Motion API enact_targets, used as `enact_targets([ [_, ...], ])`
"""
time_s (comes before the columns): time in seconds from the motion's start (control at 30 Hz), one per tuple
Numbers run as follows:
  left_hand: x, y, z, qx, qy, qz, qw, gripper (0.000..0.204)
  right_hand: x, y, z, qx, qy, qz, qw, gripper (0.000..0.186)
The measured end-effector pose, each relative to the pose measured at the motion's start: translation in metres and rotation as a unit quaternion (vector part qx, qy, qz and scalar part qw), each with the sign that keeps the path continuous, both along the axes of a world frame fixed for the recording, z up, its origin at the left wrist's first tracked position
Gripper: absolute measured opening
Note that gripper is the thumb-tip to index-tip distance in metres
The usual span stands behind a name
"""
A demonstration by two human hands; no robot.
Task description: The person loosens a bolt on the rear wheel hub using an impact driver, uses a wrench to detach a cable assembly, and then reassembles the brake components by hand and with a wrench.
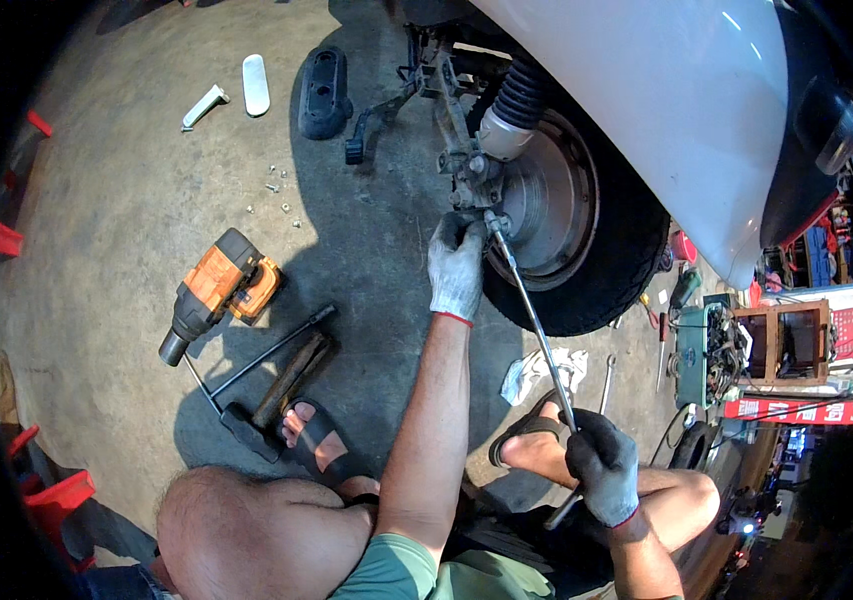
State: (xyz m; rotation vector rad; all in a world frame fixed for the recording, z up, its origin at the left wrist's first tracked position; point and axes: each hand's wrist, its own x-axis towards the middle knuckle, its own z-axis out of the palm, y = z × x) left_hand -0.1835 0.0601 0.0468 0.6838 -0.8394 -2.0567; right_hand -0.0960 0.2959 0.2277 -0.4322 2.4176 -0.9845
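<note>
A long-handled metal wrench [538,325] runs at a slant from the wheel hub back toward my right knee. My right hand [603,467], in a grey and white work glove, is closed around its lower end. The wrench's head meets the metal bracket [473,178] beside the wheel [551,215]. Close to that head, my gloved left hand [456,265] curls its fingers at the bracket's lower end. What those fingers grip is hidden. Above the hub stands a shock absorber with a black ribbed boot [520,95], under the white body panel [681,85].
On the floor to the left lie an orange and black impact wrench [218,285], an L-shaped wheel wrench [271,350], a wood-handled hammer [291,380] and several small bolts [273,188]. Farther off is a black cover [324,92]. A rag [546,372] and a spanner [607,383] lie near my right foot.
</note>
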Motion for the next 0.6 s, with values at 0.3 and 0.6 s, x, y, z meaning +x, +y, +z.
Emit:
enact_targets([
  [0.3, 0.002, 0.001, 0.008, 0.01, 0.011, 0.015, 1.0, 0.01, 0.001, -0.004, -0.004, -0.128, -0.217, -0.131, 0.959, 0.033],
  [0.6, 0.001, 0.0, 0.004, -0.014, -0.008, 0.018, 1.0, 0.008, 0.016, -0.003, -0.02, -0.324, -0.398, -0.193, 0.836, 0.032],
])
